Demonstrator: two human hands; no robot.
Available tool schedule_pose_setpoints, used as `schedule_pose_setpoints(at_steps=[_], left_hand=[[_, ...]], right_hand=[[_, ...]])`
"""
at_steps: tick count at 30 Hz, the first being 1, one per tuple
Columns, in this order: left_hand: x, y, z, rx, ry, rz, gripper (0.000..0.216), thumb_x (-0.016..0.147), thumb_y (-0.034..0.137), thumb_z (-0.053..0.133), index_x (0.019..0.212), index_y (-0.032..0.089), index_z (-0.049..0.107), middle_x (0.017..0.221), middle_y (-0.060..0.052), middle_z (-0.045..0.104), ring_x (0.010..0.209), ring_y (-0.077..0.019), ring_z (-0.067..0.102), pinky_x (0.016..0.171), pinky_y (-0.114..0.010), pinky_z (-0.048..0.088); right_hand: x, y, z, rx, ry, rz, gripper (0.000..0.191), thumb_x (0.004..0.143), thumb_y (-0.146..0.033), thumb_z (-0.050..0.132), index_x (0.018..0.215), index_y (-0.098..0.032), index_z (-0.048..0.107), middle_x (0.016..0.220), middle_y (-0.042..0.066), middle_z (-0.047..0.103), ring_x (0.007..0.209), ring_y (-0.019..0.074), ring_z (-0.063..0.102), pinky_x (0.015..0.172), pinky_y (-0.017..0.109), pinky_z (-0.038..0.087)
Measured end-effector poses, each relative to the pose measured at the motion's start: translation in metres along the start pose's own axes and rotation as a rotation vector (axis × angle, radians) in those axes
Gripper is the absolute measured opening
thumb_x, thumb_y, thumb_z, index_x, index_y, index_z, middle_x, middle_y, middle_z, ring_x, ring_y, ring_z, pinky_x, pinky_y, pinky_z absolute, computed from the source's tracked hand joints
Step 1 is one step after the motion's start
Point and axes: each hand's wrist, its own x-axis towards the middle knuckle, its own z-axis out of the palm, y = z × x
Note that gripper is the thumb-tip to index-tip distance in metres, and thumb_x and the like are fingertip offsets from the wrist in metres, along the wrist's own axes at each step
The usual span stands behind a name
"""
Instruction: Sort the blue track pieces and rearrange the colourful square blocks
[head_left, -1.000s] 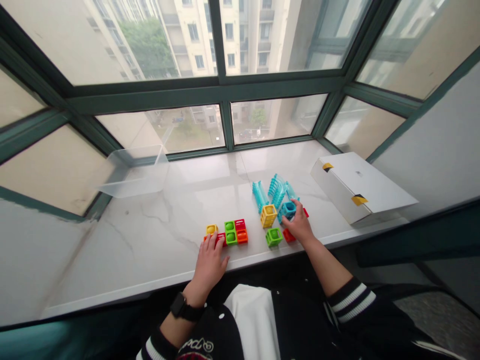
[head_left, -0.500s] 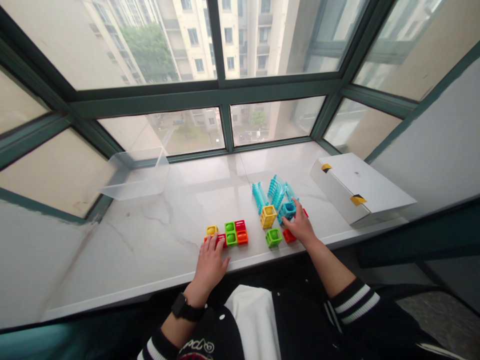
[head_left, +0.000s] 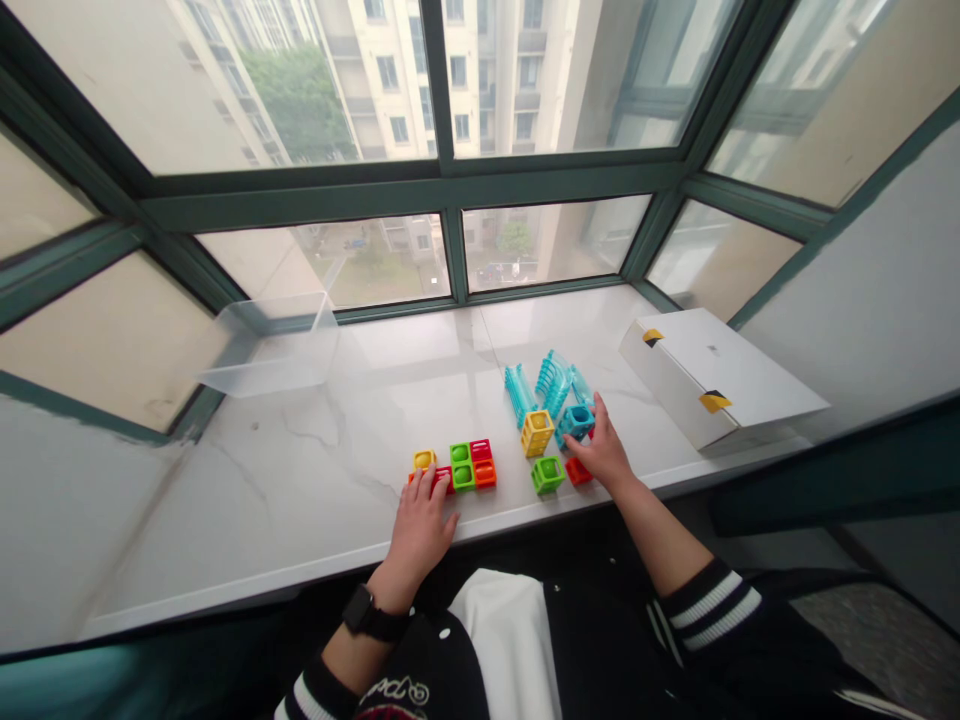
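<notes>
The fingers [head_left: 598,410] of your right hand [head_left: 606,455] pinch the open-sided blue plastic cube [head_left: 576,423], which sits unjoined on the white marble sill [head_left: 337,470] beside a loose yellow plastic cube [head_left: 537,432] and a loose green plastic cube [head_left: 548,474]. Your left hand [head_left: 421,528] lies flat, fingers spread, against the joined row of coloured plastic cubes [head_left: 463,465], the only part assembled.

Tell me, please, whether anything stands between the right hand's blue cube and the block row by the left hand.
Nothing separates the right hand from the blue cube, which it touches. Between that cube and the block row at the left hand stand the yellow cube, beside it, and the green cube, nearer the person.
</notes>
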Motion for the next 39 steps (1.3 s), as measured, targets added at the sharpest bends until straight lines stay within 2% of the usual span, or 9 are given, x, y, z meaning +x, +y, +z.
schedule_pose_setpoints(at_steps=[6,11,13,16,18,22,25,31,39], left_hand=[[0.000,-0.001,0.001,-0.014,0.017,0.001,0.060,0.089,0.029,0.066,0.147,0.017,0.054,0.166,-0.019,0.042,0.156,-0.0405,0.035,0.126,-0.059,0.032],[0.000,0.001,-0.001,-0.016,0.027,0.009,0.058,0.090,0.029,0.065,0.146,0.018,0.054,0.166,-0.019,0.042,0.155,-0.0404,0.036,0.125,-0.060,0.033],[-0.001,0.001,-0.002,-0.013,0.029,0.010,0.058,0.091,0.029,0.064,0.146,0.018,0.054,0.166,-0.018,0.041,0.155,-0.0407,0.036,0.125,-0.060,0.034],[-0.001,0.000,-0.001,-0.022,0.034,0.010,0.059,0.090,0.029,0.065,0.147,0.019,0.053,0.167,-0.017,0.040,0.155,-0.0406,0.036,0.126,-0.059,0.033],[-0.002,-0.001,0.000,-0.036,0.039,0.015,0.060,0.089,0.028,0.065,0.147,0.021,0.053,0.167,-0.017,0.040,0.156,-0.0404,0.035,0.126,-0.060,0.033],[-0.003,-0.005,0.001,-0.063,0.044,0.027,0.061,0.088,0.028,0.066,0.148,0.023,0.052,0.168,-0.016,0.039,0.156,-0.0408,0.035,0.125,-0.062,0.034],[-0.005,-0.006,0.000,-0.074,0.051,0.028,0.059,0.090,0.027,0.064,0.147,0.023,0.053,0.167,-0.016,0.040,0.156,-0.0396,0.035,0.125,-0.061,0.035],[-0.006,-0.009,-0.007,-0.107,0.061,0.042,0.049,0.094,0.027,0.060,0.143,0.022,0.056,0.162,-0.016,0.046,0.152,-0.0357,0.041,0.124,-0.059,0.037],[-0.002,-0.014,-0.026,-0.119,0.072,-0.004,0.027,0.096,0.030,0.058,0.120,0.024,0.070,0.142,-0.013,0.061,0.132,-0.0336,0.057,0.115,-0.054,0.047]], right_hand=[[-0.004,-0.015,-0.015,0.084,0.112,-0.085,0.090,0.091,-0.054,0.067,0.164,-0.020,0.026,0.154,0.021,0.050,0.140,0.0346,0.053,0.114,0.058,0.048],[-0.010,-0.062,-0.037,0.098,0.341,-0.224,0.057,0.097,-0.043,0.059,0.148,-0.021,0.050,0.141,0.016,0.061,0.133,0.0324,0.057,0.113,0.058,0.048],[-0.014,-0.086,-0.044,0.105,0.333,-0.269,0.041,0.098,-0.040,0.057,0.134,-0.022,0.062,0.129,0.014,0.067,0.124,0.0320,0.063,0.109,0.057,0.052],[-0.021,-0.117,-0.045,0.169,0.173,-0.287,0.026,0.101,-0.035,0.052,0.112,-0.027,0.074,0.104,0.010,0.073,0.105,0.0295,0.070,0.099,0.051,0.059],[-0.026,-0.135,-0.038,0.244,0.047,-0.350,0.026,0.101,-0.031,0.052,0.110,-0.029,0.076,0.097,0.007,0.074,0.097,0.0269,0.072,0.092,0.046,0.061],[-0.033,-0.162,-0.007,0.248,-0.317,-0.472,0.027,0.101,-0.027,0.056,0.121,-0.028,0.074,0.108,0.005,0.075,0.101,0.0221,0.071,0.094,0.037,0.058],[-0.045,-0.169,0.028,0.094,-0.507,-0.422,0.027,0.099,-0.026,0.060,0.122,-0.026,0.074,0.115,0.007,0.074,0.106,0.0237,0.070,0.098,0.038,0.057],[-0.071,-0.153,0.079,-0.176,-0.614,-0.325,0.049,0.088,-0.031,0.075,0.135,-0.018,0.068,0.149,0.020,0.057,0.136,0.0397,0.053,0.113,0.056,0.047],[-0.070,-0.143,0.080,-0.174,-0.639,-0.330,0.049,0.090,-0.030,0.072,0.138,-0.022,0.064,0.154,0.016,0.054,0.137,0.0362,0.053,0.115,0.053,0.047]])
